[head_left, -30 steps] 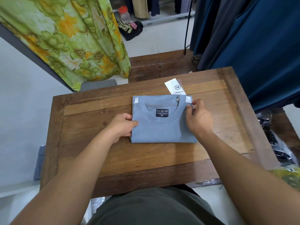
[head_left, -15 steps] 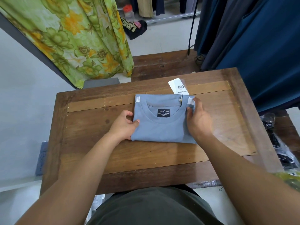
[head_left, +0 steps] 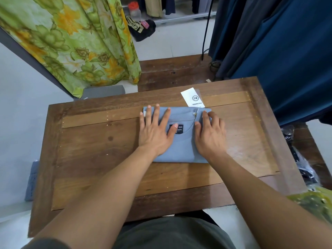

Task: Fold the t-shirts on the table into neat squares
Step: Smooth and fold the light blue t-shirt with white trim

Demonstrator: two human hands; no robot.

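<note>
A grey-blue t-shirt (head_left: 182, 150) lies folded into a square in the middle of the wooden table (head_left: 93, 155), collar side up, with a black neck label partly showing. A white hang tag (head_left: 192, 97) on a string sticks out past its far edge. My left hand (head_left: 154, 131) rests flat on the shirt's left half, fingers spread. Flat on the right half lies my right hand (head_left: 210, 134), fingertips near the shirt's far right corner. Neither hand grips the cloth.
A green and yellow floral curtain (head_left: 71, 42) hangs at the far left and dark blue garments (head_left: 280, 51) hang at the far right. A lower wooden bench (head_left: 172, 72) stands behind the table. Black plastic-wrapped items (head_left: 301, 164) and a yellow-green bag (head_left: 314, 202) lie at the right.
Both hands left the shirt's side edges and now lie flat on top of it. The left hand moved right and forward onto the cloth.
</note>
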